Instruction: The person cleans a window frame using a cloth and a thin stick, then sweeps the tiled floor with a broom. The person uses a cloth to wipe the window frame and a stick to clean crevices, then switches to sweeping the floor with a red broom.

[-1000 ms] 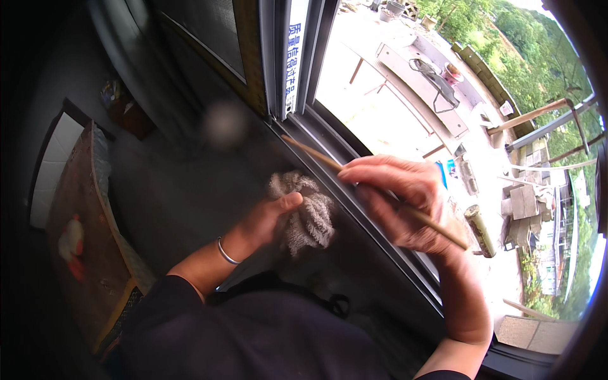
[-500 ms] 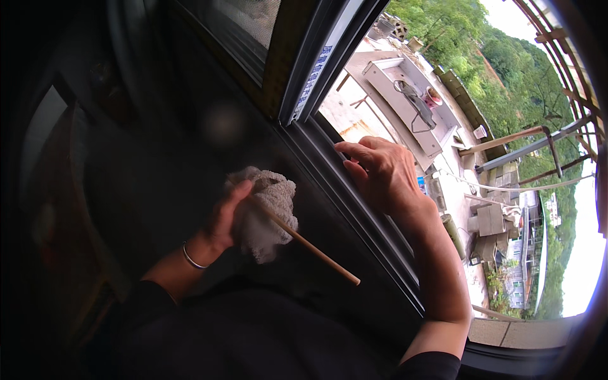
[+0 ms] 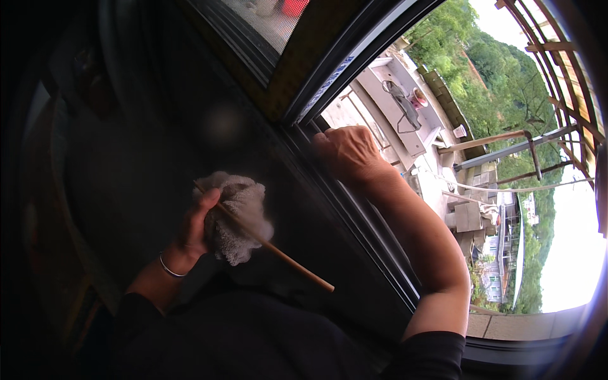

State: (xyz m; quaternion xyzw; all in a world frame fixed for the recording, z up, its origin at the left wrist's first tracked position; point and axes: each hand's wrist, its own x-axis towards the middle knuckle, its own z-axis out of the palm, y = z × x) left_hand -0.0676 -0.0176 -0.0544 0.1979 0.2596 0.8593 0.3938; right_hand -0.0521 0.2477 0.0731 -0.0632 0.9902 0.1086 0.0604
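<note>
A crumpled, fluffy greyish-white cloth [image 3: 246,201] and a thin wooden stick [image 3: 295,266] are gripped together in my left hand [image 3: 195,229]. My thumb presses the stick against the cloth, and its bare end slants down to the right. My right hand [image 3: 352,152] is over the dark window track [image 3: 354,209], close to the frame's corner, its knuckles bent and fingers curled down. The fingertips are lost in shadow and blur, so whatever they hold or touch is hidden.
A mesh screen panel [image 3: 278,31] stands at the upper left of the window frame [image 3: 354,54]. Beyond the opening are a long grey trough [image 3: 396,107], a reddish pot [image 3: 418,98], concrete blocks [image 3: 467,216], poles and trees. Dark surfaces fill the left side.
My right hand has moved left and slightly up along the track toward the frame corner, its fingers curling in. The left hand, with cloth and stick, has shifted left in view.
</note>
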